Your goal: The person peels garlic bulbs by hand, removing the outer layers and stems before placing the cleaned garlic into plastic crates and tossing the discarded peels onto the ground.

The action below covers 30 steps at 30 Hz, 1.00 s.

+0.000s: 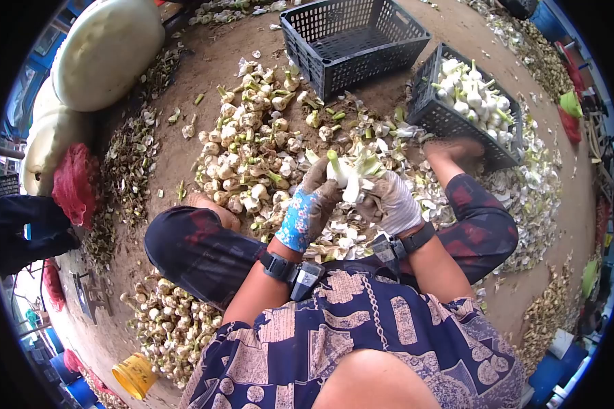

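Observation:
Between my two hands, above the ground in front of my lap, is a white garlic bulb (348, 175) with a green stem stub and loose leafy skin. My left hand (315, 198), in a dirty glove with a blue floral cuff, is closed on the bulb's left side. My right hand (393, 203), in a whitish striped glove, has its fingers pinched at the peeling skin on the right. Just beyond my hands lies a heap of untrimmed garlic (242, 146). White peeled skins (348, 238) are scattered below the hands.
An empty black crate (361, 65) stands ahead. Right of it, another crate (450, 131) holds cleaned white bulbs (474, 99). More garlic (174, 327) and a yellow bucket (135, 375) are at lower left. Large pale sacks (106, 54) and a red net bag (75, 184) sit at left.

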{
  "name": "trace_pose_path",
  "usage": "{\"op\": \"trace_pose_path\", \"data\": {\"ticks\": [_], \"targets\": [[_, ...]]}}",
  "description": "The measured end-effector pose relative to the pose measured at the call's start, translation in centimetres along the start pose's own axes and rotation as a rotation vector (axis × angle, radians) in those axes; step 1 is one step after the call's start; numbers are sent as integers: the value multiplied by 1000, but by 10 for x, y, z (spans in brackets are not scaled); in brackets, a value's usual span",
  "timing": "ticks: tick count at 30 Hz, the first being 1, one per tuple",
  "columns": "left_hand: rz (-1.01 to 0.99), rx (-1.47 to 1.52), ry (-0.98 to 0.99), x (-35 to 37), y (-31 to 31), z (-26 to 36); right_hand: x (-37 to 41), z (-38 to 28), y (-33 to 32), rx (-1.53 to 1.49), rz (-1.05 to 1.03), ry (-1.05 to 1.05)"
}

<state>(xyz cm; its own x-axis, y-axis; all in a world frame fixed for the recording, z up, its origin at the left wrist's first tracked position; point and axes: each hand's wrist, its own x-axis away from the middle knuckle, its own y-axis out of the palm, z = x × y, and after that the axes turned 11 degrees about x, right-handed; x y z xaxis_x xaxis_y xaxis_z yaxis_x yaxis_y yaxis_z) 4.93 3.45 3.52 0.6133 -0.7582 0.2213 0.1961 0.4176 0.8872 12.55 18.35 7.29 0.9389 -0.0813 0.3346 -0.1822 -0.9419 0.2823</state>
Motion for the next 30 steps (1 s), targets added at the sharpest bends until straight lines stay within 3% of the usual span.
{"op": "trace_pose_path", "data": {"ticks": [1, 2, 3, 5, 6, 7, 8, 9, 11, 13, 14, 15, 17, 19, 21, 22, 27, 29, 30], "targets": [[-12, -147, 75, 0, 5, 1, -4, -1, 2, 403, 140, -26], [-71, -387, 123, -4, 0, -1, -9, 0, 7, 763, 166, -196], [-42, -420, 82, -1, -4, -7, -16, 13, 6, 1111, 144, -294], [235, -240, -54, -13, -15, -9, -15, 15, 14, 1385, -139, -308], [231, -25, -72, -11, -18, -3, -12, 11, 24, 797, -204, -187], [180, 259, -104, -8, -18, -3, -1, -9, 20, 394, -218, 219], [98, 298, -89, -8, -23, -2, 1, -4, -1, 397, -231, 225], [16, 335, -76, -9, -29, -2, 1, 9, -34, 256, -183, 101], [129, 272, -11, -6, -17, 0, -4, 23, -79, -25, -59, -151], [257, 81, 32, -8, -6, 0, -6, -35, -59, 1562, -144, 350], [154, -53, 38, -9, -11, -3, -4, -33, -48, 2025, -105, 513], [167, -129, 80, -11, -4, -7, 3, -36, -40, 1953, -33, 420], [48, -240, 76, -10, -6, -12, 8, -20, -43, 1439, 44, -59], [-81, -759, 183, -19, -24, -24, 7, -12, -17, 1387, 159, -177], [-122, -940, 239, -19, -15, -26, 2, 4, -8, 1483, 345, -238], [-183, -1074, 360, -18, -12, -23, 4, 6, -7, 1447, 377, -258], [-182, -1170, 341, -15, -17, -25, 11, -3, -1, 1389, 290, -144], [82, -446, -70, -8, -8, -23, 12, -11, 5, 834, 196, 199], [120, -456, 15, -9, -5, -24, 8, -4, 2, 852, 178, 182]]}}
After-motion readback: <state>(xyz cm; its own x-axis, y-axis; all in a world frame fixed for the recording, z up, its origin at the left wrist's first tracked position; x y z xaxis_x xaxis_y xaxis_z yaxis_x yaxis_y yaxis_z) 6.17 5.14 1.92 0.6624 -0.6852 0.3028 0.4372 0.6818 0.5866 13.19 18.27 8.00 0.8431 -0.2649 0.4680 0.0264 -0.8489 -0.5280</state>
